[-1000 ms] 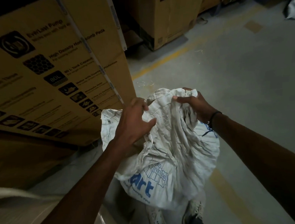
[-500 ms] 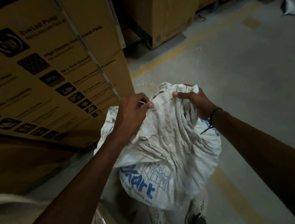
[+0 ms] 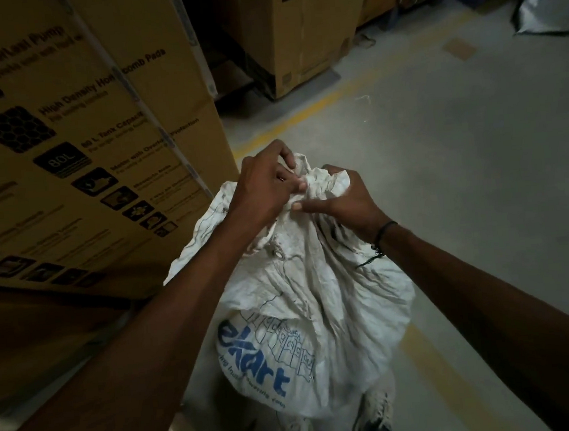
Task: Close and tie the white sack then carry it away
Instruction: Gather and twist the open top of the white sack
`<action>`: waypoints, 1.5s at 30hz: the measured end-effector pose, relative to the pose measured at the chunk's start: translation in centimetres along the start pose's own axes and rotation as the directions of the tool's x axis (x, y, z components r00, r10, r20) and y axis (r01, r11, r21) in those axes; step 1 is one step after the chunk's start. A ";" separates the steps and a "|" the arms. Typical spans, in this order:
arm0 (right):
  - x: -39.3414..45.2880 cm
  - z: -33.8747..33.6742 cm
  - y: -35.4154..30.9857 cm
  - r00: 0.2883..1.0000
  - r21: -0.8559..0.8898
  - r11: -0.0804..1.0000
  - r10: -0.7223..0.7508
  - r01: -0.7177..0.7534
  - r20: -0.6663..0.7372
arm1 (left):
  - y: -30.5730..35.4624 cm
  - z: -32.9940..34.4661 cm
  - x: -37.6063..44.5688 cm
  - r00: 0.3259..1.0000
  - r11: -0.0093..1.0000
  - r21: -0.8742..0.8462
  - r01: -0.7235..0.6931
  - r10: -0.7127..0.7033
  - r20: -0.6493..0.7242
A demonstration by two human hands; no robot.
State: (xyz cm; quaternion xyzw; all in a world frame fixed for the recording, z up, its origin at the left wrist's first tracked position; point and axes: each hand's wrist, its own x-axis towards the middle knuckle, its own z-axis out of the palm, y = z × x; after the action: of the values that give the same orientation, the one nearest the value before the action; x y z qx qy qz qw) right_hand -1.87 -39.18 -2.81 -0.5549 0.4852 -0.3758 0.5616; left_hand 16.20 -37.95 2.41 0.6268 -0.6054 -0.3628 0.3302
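The white sack [image 3: 322, 308], a crumpled woven bag with blue print on its lower front, stands full on the floor just ahead of my feet. Its top is bunched into a gathered neck between my hands. My left hand [image 3: 263, 186] grips the left side of the neck, fingers pinching the cloth at the very top. On the right side, my right hand [image 3: 340, 200] clamps the gathered cloth with its thumb pressed across the folds. The two hands touch at the neck. No cord or string shows. A black band circles my right wrist.
A large printed cardboard box [image 3: 73, 141] stands close on the left, almost touching the sack. More cardboard boxes [image 3: 298, 32] line the back. A silver bag [image 3: 553, 2] lies at the far right. Grey floor with yellow lines [image 3: 301, 114] stretches to the right.
My hands have come together, bunching the sack's open top into a narrow neck. The left hand slid right and up along the rim; the right hand shifted slightly inward.
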 end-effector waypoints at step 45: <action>2.6 2.0 1.1 0.988 -0.058 0.988 0.142 -0.146 -0.065 | -3.9 -3.3 -4.1 0.993 0.984 0.177 0.006 -0.027 0.118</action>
State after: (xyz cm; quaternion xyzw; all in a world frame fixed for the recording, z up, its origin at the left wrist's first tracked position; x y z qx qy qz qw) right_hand 0.56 -41.01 -4.35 -0.5241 0.5521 -0.3356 0.5548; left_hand 21.01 -33.75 0.98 0.6357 -0.6487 -0.3473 0.2335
